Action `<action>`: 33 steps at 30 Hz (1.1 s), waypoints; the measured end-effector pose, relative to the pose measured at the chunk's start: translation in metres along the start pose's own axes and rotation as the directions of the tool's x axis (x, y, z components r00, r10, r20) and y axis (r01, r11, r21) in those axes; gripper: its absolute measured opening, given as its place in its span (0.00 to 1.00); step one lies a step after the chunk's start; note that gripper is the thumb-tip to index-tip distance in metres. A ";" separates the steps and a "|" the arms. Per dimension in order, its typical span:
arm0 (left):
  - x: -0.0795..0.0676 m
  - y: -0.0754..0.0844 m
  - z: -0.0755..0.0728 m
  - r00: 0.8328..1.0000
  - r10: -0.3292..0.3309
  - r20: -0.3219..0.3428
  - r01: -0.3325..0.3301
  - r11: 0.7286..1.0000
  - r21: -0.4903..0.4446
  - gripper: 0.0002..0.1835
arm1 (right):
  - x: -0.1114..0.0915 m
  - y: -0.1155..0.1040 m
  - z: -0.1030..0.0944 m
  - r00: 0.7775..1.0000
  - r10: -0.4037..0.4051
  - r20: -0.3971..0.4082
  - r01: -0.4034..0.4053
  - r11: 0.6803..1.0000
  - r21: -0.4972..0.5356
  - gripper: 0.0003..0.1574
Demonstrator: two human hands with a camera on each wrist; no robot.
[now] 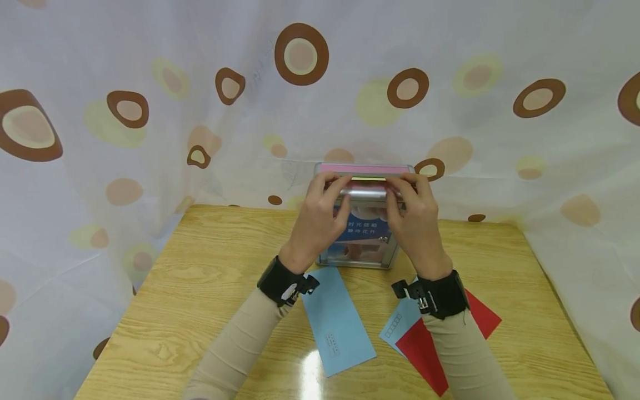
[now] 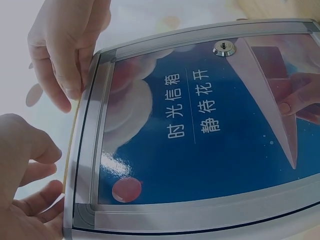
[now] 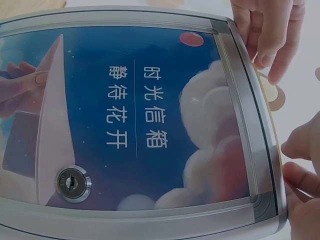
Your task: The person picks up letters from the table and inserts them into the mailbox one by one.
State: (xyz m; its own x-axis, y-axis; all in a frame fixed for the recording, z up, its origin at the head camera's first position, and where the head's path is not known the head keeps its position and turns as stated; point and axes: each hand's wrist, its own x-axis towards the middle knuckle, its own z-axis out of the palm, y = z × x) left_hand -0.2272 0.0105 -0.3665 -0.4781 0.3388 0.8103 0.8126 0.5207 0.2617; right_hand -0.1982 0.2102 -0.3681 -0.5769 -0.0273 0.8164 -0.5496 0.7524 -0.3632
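Note:
A mailbox (image 1: 360, 258) stands upright near the table's far edge, with a silver frame, a blue printed front (image 2: 165, 170) and a round key lock (image 3: 73, 184). Along its top runs the narrow edge of a yellow envelope (image 1: 369, 178); the rest of it is hidden. My left hand (image 1: 320, 211) has bent fingers at the left end of that edge, the thumb lower in front of the lid. At the other end, my right hand (image 1: 415, 216) mirrors it with curled fingers. Both hands appear to hold the envelope between them at the mailbox's top.
A light blue envelope (image 1: 337, 328) lies on the wooden table (image 1: 215, 278) in front of the mailbox. Under my right forearm, a red envelope (image 1: 422, 355) partly covers another blue envelope (image 1: 395, 325). A patterned curtain (image 1: 330, 111) hangs close behind the mailbox.

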 end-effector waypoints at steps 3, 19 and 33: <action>0.001 0.000 0.001 1.000 -0.008 0.008 0.008 1.000 0.006 0.19 | 0.001 0.000 0.000 1.000 0.006 0.004 -0.006 1.000 0.002 0.17; 0.004 0.002 -0.002 0.998 0.005 0.066 -0.009 0.998 0.059 0.25 | 0.004 0.000 0.001 0.998 -0.053 0.046 0.054 0.998 -0.023 0.20; -0.057 0.037 -0.011 0.943 0.033 0.332 -0.096 0.980 0.176 0.51 | -0.063 -0.014 -0.014 0.970 -0.188 0.155 0.192 0.981 -0.013 0.30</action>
State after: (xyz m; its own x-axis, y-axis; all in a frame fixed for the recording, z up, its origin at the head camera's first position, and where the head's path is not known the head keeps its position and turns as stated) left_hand -0.1663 0.0017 -0.3972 -0.5348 0.5962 0.5987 0.7832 0.6158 0.0864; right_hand -0.1455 0.2107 -0.4079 -0.5498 -0.2699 0.7905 -0.6422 0.7418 -0.1933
